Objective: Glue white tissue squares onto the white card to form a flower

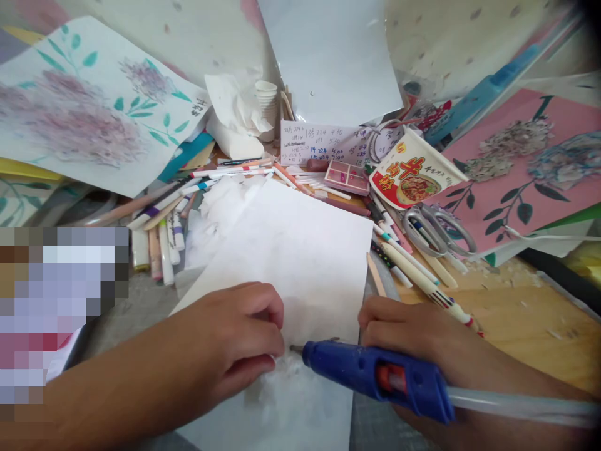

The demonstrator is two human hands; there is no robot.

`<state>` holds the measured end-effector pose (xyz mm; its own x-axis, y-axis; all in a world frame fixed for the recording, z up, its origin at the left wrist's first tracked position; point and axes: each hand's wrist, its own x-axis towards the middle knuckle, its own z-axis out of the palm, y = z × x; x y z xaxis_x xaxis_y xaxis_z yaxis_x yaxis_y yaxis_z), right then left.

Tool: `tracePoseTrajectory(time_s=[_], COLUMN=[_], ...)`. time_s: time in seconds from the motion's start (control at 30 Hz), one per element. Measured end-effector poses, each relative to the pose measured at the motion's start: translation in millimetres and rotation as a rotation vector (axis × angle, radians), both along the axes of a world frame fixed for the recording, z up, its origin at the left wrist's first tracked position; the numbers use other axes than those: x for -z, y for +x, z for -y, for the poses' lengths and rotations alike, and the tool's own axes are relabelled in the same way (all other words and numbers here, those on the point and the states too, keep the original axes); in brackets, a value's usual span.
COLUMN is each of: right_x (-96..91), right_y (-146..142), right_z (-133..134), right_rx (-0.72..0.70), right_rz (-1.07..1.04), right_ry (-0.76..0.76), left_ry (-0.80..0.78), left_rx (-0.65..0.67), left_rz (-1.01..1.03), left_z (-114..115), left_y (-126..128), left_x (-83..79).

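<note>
Glue gun (350, 369), right of centre low in the frame, should be light and rigid, its nozzle (297, 348) probably hot, so the handle is the safe hold; the right hand (399, 322) appears closed around it, though the blue body hides that grip. White sheet (314, 244) at centre looks thin and easily creased, best taken by its edges. Half curled over it, the left hand (244, 335) may pinch something small, I cannot tell; the glue stick (516, 404) blurs toward the right edge
</note>
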<state>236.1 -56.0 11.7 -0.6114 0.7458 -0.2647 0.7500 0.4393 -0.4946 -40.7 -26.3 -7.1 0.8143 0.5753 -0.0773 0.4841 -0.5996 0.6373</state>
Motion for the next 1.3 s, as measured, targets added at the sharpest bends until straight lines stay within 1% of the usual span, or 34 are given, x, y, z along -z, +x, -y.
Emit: tracePoseTrajectory(time_s=[0.17,0.37,0.43,0.57,0.67,0.8,0.97,1.07,1.2,1.3], right_x=[-1.1,-1.9,-2.1,-4.2,-7.4,-12.8,-16.6,-16.5,-14.0,-10.9], right_y=[-1.4,4.4,5.9,6.0,6.2,6.8,9.0,11.4,12.7,13.0], right_z=[1.6,3.7,2.4,1.3,1.5,1.5,3.4,5.0,6.2,7.5], right_rx=[0.082,0.093,0.091,0.07,0.07,0.077,0.123,0.101,0.063,0.1], right_rz=[-0.062,-0.094,-0.141,-0.241,-0.196,-0.104,0.003,0.009,-0.031,-0.014], right_ry=[-0.044,-0.184,-0.177,-0.116,-0.107,-0.137,-0.098,-0.103,-0.163,-0.165], left_ry=[0.007,0.013,0.006,-0.002,0.005,0.017,0.025,0.02,0.01,0.012], left_rx=[0.006,0.024,0.026,0.019,0.027,0.028,0.03,0.035,0.042,0.046], left_rz=[-0.009,-0.012,-0.021,-0.033,-0.013,0.001,0.003,-0.005,-0.007,-0.008], left_z=[-0.3,-0.4,-0.2,0.3,0.1,-0.2,0.6,0.5,-0.5,-1.4], left_y=[0.6,1.2,1.0,0.4,0.5,0.8,-0.9,-1.1,-0.5,-0.3], left_x=[0.2,-0.4,-0.5,-0.4,-0.3,0.9,3.7,3.8,3.4,2.8])
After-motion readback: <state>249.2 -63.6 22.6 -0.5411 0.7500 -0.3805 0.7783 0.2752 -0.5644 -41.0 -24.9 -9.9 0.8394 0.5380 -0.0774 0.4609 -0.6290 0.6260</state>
